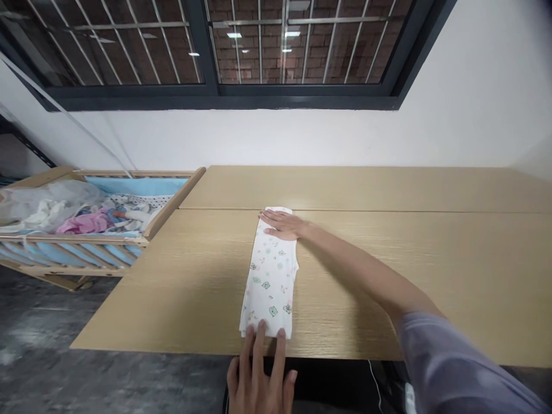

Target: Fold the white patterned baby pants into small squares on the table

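Note:
A folded white garment (271, 270) with a small green and pink print lies lengthwise on the wooden table (366, 259). It forms a long narrow strip, and its near end reaches close to the table's front edge. My right hand (282, 224) rests flat across the far end of the cloth, fingers stretched to the left. At the near end, my left hand (261, 374) has its fingers spread, with the fingertips at the lower hem. Neither hand grips the fabric.
Left of the table stands a wooden crib (172, 207) with light blue lining, holding a pink cloth (88, 221) and other heaped clothes. A barred window (302, 98) sits in the white wall behind. Below the front edge hangs a white cable (376, 385).

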A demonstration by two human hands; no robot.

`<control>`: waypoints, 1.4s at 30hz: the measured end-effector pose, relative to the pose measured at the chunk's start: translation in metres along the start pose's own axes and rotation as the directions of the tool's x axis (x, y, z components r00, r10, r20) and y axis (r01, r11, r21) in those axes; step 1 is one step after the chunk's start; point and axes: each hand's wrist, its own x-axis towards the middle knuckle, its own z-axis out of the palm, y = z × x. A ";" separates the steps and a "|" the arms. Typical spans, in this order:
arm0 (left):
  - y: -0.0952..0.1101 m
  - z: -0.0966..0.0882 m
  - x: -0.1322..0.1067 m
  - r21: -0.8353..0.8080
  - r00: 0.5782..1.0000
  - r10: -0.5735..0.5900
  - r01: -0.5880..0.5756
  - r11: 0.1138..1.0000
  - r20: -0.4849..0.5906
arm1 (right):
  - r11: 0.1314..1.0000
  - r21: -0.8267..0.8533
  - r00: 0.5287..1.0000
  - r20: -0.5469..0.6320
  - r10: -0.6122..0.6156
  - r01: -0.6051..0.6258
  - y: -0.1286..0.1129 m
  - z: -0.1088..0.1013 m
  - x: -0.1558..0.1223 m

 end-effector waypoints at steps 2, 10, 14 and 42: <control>0.001 0.000 0.001 0.003 1.000 -0.002 0.002 1.000 -0.003 | 1.000 -0.021 1.000 -0.016 0.010 -0.011 0.013 -0.002 0.007; -0.012 -0.005 0.011 -0.045 1.000 -0.022 0.022 0.999 0.001 | 0.997 -0.061 0.950 -0.307 -0.057 0.040 -0.042 -0.021 -0.031; -0.041 -0.009 0.028 -0.140 1.000 0.020 -0.017 0.990 0.014 | 0.981 -0.029 0.928 -0.318 -0.193 0.194 -0.110 -0.029 -0.091; -0.071 -0.037 0.111 -0.593 0.965 0.242 -0.254 0.764 -0.102 | 0.858 0.501 0.847 -0.500 0.181 0.113 -0.189 -0.036 -0.218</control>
